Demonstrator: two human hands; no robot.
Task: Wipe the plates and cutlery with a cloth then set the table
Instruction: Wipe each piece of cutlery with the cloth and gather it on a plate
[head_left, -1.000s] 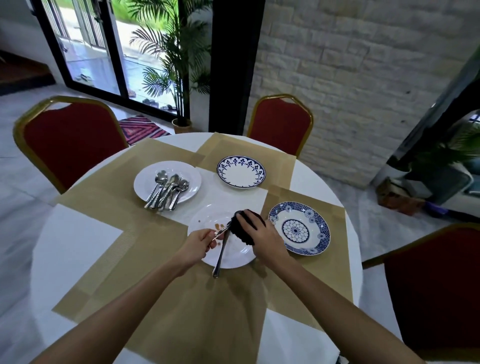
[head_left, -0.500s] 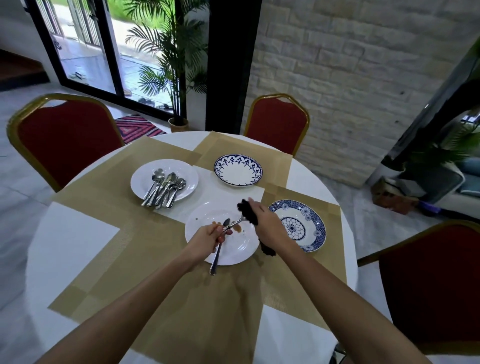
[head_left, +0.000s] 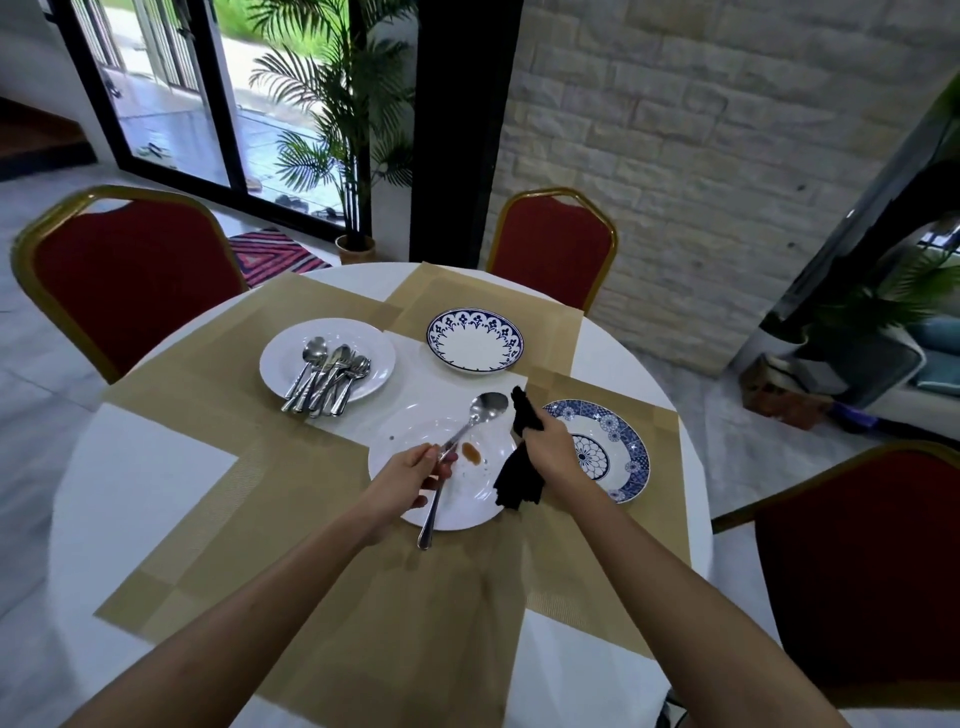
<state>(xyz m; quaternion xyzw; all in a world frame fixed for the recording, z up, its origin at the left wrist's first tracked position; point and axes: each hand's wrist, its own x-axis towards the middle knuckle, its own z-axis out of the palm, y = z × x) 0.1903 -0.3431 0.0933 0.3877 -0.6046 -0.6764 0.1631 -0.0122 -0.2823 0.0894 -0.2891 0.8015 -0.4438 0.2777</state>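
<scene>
While the left hand (head_left: 402, 480) is holding the spoon (head_left: 489, 405) over the dirty white plate (head_left: 410, 439), its fingers are curling around the middle of the handle and are pinching it together with the thumb. The bowl of the spoon is reaching out beyond these fingertips, and the end of the handle is sticking out behind the palm. The right hand (head_left: 550, 449) is gripping the black cloth (head_left: 519, 480) with its fingers closed around it. A short end is standing up above the fingers, just beside the spoon bowl but apart from it, and the longer part is hanging under the palm. A brown stain (head_left: 471, 452) is lying on the plate between the two sets of fingers.

I am judging that the step in hand is the wiping of this spoon. To do it well, the right fingers should be folding the cloth over both faces of the bowl and drawing it toward the left fingers, while those are keeping the handle steady. The hanging part is passing near the stain, so it is better to be lifting it clear. The other cutlery (head_left: 327, 374) is waiting well beyond the left fingertips.
</scene>
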